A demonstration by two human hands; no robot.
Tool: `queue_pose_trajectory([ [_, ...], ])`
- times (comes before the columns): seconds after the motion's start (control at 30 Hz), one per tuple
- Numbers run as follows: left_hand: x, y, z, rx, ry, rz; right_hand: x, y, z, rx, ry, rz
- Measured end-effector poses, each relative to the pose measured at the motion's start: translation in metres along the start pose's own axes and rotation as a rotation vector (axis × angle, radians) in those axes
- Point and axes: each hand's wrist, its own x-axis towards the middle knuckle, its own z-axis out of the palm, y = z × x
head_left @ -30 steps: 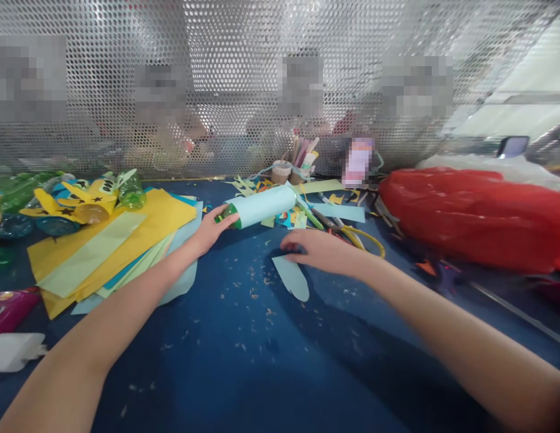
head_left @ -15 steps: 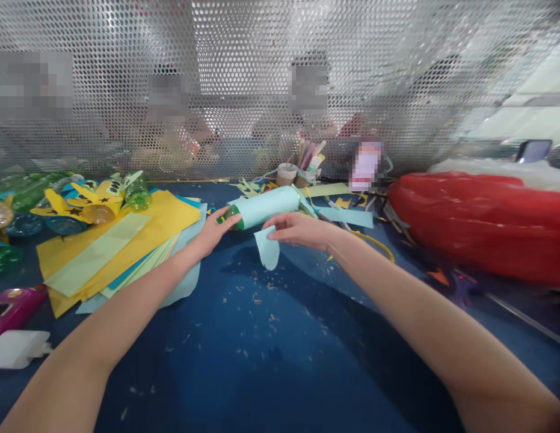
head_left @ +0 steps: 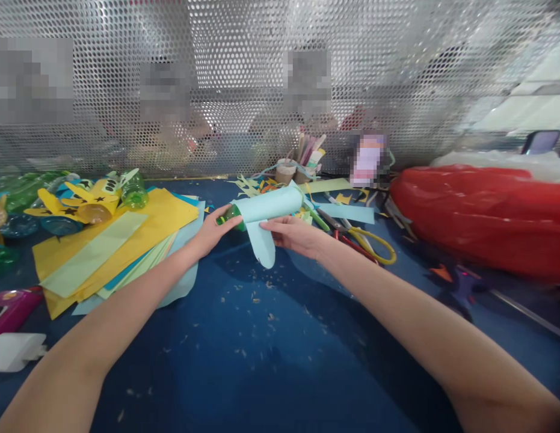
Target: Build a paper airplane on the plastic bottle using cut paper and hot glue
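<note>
My left hand (head_left: pixel 216 228) is closed around the neck end of a green plastic bottle (head_left: pixel 235 215), which lies tilted above the table. Light blue paper (head_left: pixel 273 203) is wrapped round the bottle's body. Between the thumb and fingers of my right hand (head_left: pixel 292 233) is a light blue paper strip (head_left: pixel 262 245) with a rounded lower end. Its upper edge meets the lower side of the wrapped bottle; whether it is stuck there I cannot tell. Scissors (head_left: pixel 370 243) with yellow and red handles lie just beyond my right wrist.
Yellow paper sheets (head_left: pixel 165 218) and green strips pile up at left, near plastic bottle pieces (head_left: pixel 97 211). A red plastic bag (head_left: pixel 478 222) bulges at right, with a purple glue gun (head_left: pixel 464 285) before it. Cups of sticks (head_left: pixel 286 171) stand by the perforated metal screen (head_left: pixel 243 78).
My right hand has moved the paper strip up and left against the wrapped bottle. My left hand keeps its hold on the bottle. More of the scissors shows now.
</note>
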Motion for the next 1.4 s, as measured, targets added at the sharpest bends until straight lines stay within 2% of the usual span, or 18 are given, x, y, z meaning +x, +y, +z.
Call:
queue_pose_trajectory([
  [0.3, -0.001, 0.001, -0.001, 0.022, 0.001, -0.014, -0.010, -0.010, 0.008, -0.082, 0.149, 0.012],
  [0.63, -0.002, 0.003, -0.001, 0.097, -0.010, -0.004, -0.005, -0.006, 0.008, -0.037, 0.131, 0.033],
  [1.2, -0.002, 0.004, -0.001, 0.159, -0.028, 0.011, -0.002, -0.004, 0.008, -0.028, 0.200, 0.054],
  [1.4, -0.002, 0.003, -0.001, 0.193, -0.018, 0.005, 0.002, 0.003, 0.005, 0.008, 0.171, 0.043],
])
